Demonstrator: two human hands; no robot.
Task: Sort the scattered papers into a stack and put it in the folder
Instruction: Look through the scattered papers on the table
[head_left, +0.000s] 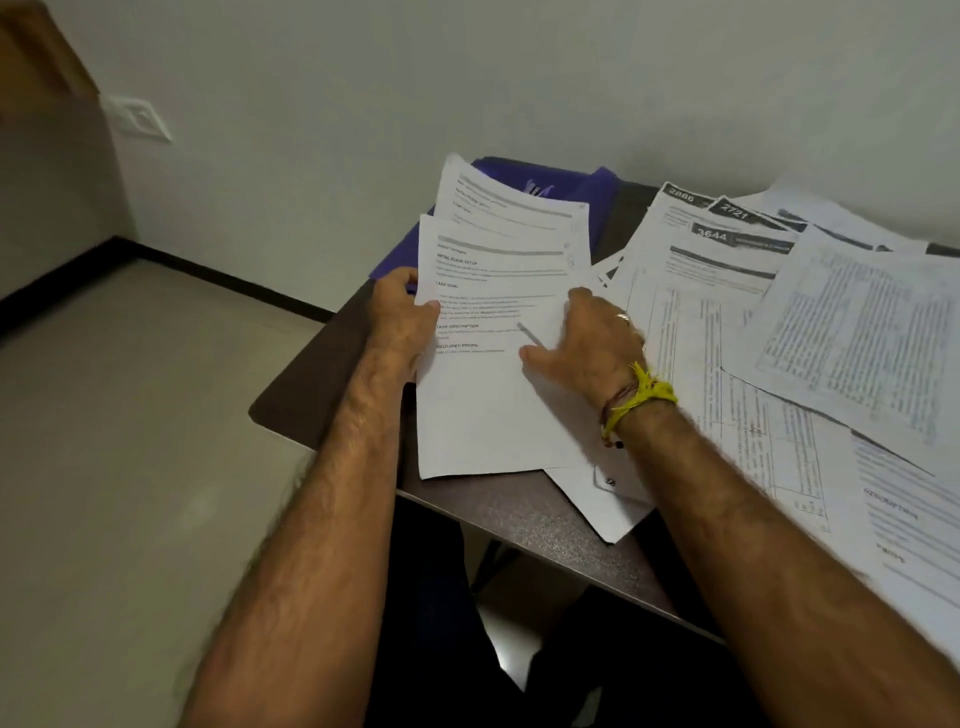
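Gripping the left edge of a small stack of white printed sheets (493, 332) over the purple plastic folder (566, 192), the left hand (402, 312) steadies it. The right hand (582, 343) lies flat and relaxed on top. Squaring the edges first seems wise, before gathering the scattered printed pages (779, 332) rightward on the dark brown table (311, 384).

One head-worn view looks down and forward, close over the dark table (322, 374) toward the wall corner.

Sheets (498, 332) on folder (566, 187), papers (727, 291) right — on table (311, 384)
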